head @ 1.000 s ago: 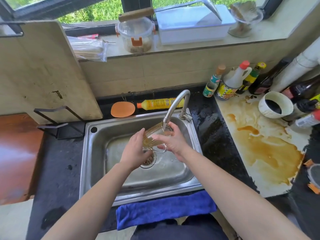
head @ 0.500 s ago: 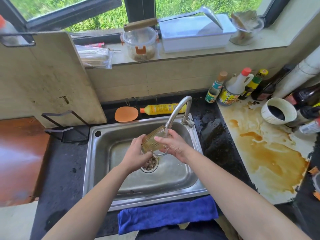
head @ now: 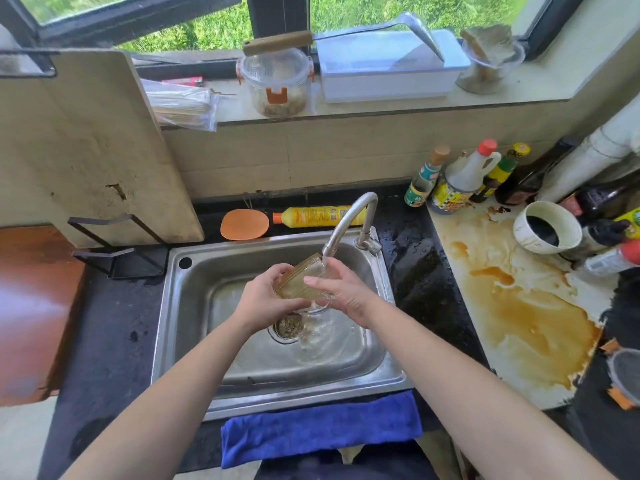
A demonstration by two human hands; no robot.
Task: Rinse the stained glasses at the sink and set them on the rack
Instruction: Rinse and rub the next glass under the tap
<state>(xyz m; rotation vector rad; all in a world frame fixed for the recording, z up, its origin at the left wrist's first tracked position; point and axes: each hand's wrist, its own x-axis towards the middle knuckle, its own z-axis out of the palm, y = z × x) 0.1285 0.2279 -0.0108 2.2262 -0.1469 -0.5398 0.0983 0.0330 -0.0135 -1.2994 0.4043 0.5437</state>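
glass (head: pixel 294 285) tilted under tap (head: pixel 350 212) | held btwn L grip (head: pixel 265 301) + R grip (head: pixel 346 294)

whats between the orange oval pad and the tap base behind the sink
A yellow plastic bottle with an orange cap, lying on its side, seen in the head view.

We lose much of the glass (head: pixel 300 276) behind the left hand (head: pixel 265 301) and right hand (head: pixel 349 293); the right edge crops a container (head: pixel 627 375).
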